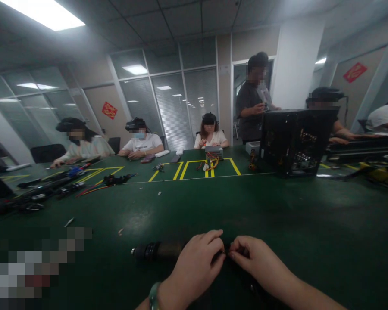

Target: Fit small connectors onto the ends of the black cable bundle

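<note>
left hand (196, 260), over a dark tool (153, 251), and right hand (258, 258) curl, grip unclear, toward the tabletop's (116, 215) near edge; black case (278, 137) partly blocks its far edge.

- Black case (294, 142) on the green table (194, 200), towards the right
- Person in dark clothing (245, 103) standing beyond it
- Seated person (220, 138) across the table, with coloured wires (216, 162) in front
- Yellow lines (235, 166) on the tabletop
- Cable bundle (114, 180) at left
- Red diamond-shaped decoration (109, 110) on the far wall
- Bright ceiling light (48, 13), upper left
</note>
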Tool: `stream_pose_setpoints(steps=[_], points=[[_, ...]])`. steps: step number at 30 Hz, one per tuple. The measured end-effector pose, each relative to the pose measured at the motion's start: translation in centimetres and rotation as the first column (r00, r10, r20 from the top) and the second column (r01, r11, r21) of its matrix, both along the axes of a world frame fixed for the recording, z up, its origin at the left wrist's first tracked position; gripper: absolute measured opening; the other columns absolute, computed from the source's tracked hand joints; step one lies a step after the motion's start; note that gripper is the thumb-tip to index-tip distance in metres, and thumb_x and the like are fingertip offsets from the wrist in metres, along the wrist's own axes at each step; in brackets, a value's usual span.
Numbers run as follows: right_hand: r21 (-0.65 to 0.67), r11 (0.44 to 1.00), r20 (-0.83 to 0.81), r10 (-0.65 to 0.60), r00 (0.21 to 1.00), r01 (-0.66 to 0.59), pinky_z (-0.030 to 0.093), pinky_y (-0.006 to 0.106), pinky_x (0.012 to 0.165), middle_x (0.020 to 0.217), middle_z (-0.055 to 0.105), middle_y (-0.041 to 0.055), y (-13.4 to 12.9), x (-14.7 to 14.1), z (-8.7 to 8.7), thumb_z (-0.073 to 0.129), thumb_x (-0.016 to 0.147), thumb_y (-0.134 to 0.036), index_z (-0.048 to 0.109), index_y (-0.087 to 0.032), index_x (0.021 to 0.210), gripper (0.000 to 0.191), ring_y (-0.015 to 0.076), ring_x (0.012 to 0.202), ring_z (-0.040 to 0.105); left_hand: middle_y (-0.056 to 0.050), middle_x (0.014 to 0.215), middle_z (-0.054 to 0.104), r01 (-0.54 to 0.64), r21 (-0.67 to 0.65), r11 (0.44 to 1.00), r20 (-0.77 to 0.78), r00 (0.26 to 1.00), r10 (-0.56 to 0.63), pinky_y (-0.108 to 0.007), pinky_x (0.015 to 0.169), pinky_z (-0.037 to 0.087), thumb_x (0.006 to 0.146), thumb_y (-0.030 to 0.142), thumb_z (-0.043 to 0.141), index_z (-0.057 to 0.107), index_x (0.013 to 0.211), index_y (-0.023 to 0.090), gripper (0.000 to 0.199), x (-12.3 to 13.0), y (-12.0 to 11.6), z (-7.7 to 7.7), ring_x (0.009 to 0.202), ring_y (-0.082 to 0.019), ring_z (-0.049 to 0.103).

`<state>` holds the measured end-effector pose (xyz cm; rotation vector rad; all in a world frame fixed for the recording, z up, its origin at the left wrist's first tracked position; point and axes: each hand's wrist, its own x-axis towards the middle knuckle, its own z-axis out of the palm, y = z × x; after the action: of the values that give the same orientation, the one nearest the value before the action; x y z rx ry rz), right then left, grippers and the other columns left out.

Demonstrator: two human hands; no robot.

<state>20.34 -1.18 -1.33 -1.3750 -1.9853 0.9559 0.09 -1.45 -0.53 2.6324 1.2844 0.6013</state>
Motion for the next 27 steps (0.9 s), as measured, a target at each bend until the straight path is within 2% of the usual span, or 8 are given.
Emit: stream_pose_setpoints(steps=[7,27], points=[[0.026,1.0,-0.005,-0.003,1.0,0.003,0.043,0.022,0.061,0.076,0.068,-0.0007,0.2,0.1,-0.7,0.058,0.085,-0.023,0.065,-0.02,0.078,0.01,0.0161,0.071,0.063,0.001,0.131,0.053,-0.001,-0.009,1.0,0.026,1.0,0.001,-0.038,0.096,0.045,0.081,0.017,0.063,0.058,0.095,0.026,0.017,0.0,0.1,-0.1,0.113,-0.022,0.055],[0.023,1.0,0.004,-0.012,1.0,0.012,0.04,0.02,0.06,0.074,0.067,-0.0017,0.5,0.1,-1.1,0.058,0.084,-0.023,0.065,-0.02,0.078,0.009,0.0147,0.07,0.061,0.002,0.131,0.053,0.01,-0.019,1.0,0.043,0.999,-0.009,-0.037,0.095,0.043,0.084,0.015,0.059,0.057,0.092,0.024,0.011,0.0,0.0,0.0,0.113,-0.02,0.054]])
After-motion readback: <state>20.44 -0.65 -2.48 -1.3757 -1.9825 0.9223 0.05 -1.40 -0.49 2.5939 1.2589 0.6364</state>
